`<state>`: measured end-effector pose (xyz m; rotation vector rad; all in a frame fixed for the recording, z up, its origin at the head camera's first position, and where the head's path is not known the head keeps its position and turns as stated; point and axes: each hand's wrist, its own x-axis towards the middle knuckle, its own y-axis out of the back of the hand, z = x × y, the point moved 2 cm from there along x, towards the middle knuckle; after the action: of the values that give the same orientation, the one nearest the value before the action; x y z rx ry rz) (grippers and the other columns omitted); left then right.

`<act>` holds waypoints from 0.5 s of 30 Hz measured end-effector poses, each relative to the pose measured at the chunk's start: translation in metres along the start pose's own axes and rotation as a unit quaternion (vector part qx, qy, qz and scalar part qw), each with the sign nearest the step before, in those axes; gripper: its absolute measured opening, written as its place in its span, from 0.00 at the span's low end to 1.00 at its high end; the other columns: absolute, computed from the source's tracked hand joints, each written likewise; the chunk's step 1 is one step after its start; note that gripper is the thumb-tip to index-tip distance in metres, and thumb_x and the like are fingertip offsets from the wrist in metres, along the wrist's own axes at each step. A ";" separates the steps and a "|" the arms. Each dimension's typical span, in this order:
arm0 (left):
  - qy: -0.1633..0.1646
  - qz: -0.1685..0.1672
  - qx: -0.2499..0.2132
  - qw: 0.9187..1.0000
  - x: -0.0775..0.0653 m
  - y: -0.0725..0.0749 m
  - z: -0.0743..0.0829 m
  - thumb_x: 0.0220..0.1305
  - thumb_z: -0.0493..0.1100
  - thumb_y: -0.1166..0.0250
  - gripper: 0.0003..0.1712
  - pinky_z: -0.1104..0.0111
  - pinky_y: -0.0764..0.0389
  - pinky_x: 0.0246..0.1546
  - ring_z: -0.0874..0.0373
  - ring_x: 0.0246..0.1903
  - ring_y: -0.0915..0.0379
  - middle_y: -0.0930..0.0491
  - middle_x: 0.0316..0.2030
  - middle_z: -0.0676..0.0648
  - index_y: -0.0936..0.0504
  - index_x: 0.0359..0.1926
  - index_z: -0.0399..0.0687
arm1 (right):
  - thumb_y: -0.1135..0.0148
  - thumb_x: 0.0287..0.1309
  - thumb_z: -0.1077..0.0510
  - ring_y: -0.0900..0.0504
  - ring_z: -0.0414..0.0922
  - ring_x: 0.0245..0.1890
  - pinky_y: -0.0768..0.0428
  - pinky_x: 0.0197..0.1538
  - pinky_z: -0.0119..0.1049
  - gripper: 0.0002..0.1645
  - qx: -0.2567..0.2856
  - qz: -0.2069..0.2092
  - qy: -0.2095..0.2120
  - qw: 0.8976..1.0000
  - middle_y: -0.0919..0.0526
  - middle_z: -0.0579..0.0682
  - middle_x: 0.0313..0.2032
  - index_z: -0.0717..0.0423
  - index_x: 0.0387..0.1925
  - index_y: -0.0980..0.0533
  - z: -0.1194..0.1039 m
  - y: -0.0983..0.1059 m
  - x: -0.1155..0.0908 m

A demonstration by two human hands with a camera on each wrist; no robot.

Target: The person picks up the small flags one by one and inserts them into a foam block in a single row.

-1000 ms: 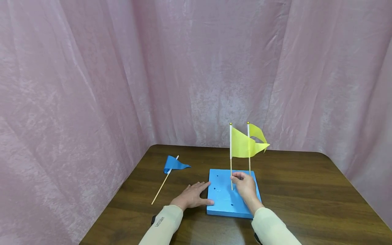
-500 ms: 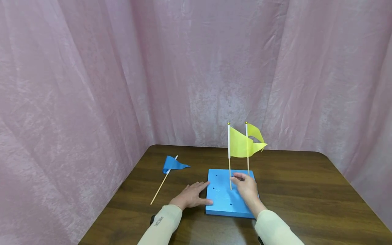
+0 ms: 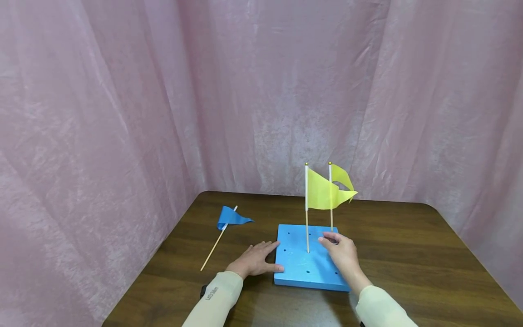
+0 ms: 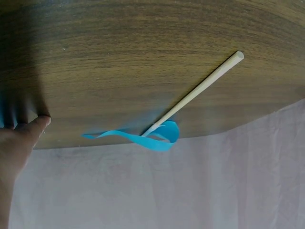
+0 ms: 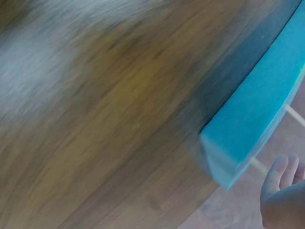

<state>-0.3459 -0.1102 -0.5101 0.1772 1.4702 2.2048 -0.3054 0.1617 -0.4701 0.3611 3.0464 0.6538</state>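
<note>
A blue board with small holes (image 3: 295,262) lies on the table. Near its middle a yellow pennant flag (image 3: 320,193) stands upright on a thin wooden stick. Behind it and to the right rises a second yellow flag (image 3: 341,175), its stick's foot hidden by my right hand. My left hand (image 3: 256,260) rests at the board's left edge, fingers spread and thumb on the rim. Over the board's right side, apart from the front stick, my right hand (image 3: 342,254) is loosely bent with nothing in its fingers. The right wrist view shows that hand (image 5: 286,200) beyond the board's side.
To the left a blue pennant flag (image 3: 233,218) lies on the wooden table (image 3: 408,263), its stick slanting toward the front. The left wrist view shows this stick (image 4: 200,90) close up. A pink curtain (image 3: 286,91) hangs behind the table.
My right hand has let go of the front yellow flag's stick and moved right. That flag stays standing on its own. My left hand stays at the board's edge.
</note>
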 end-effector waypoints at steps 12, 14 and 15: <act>-0.003 0.000 0.003 1.000 0.000 0.000 0.000 0.56 0.76 0.39 0.53 0.45 0.50 0.72 0.48 0.74 0.51 0.41 0.74 0.48 0.44 0.77 0.65 | 0.36 0.65 0.44 0.26 0.63 0.60 0.25 0.58 0.56 0.38 -0.057 -0.034 0.005 0.998 0.24 0.68 0.59 0.68 0.64 0.30 0.027 0.033 0.000; -0.003 0.001 0.004 1.000 0.000 0.000 0.000 0.56 0.76 0.39 0.53 0.45 0.50 0.71 0.48 0.74 0.51 0.41 0.74 0.48 0.44 0.77 0.65 | 0.36 0.64 0.43 0.27 0.65 0.61 0.25 0.58 0.57 0.41 -0.071 -0.048 0.009 0.996 0.26 0.69 0.61 0.70 0.66 0.32 0.030 0.035 0.000; -0.002 0.001 0.003 1.000 0.000 0.000 0.000 0.56 0.76 0.39 0.53 0.45 0.50 0.71 0.48 0.74 0.51 0.40 0.74 0.48 0.44 0.77 0.65 | 0.36 0.64 0.42 0.27 0.65 0.61 0.25 0.58 0.57 0.42 -0.077 -0.055 0.012 0.995 0.27 0.70 0.61 0.70 0.66 0.33 0.032 0.035 0.000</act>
<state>-0.3454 -0.1103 -0.5102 0.1860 1.4753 2.2002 -0.2959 0.2058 -0.4845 0.1826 2.9861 0.8836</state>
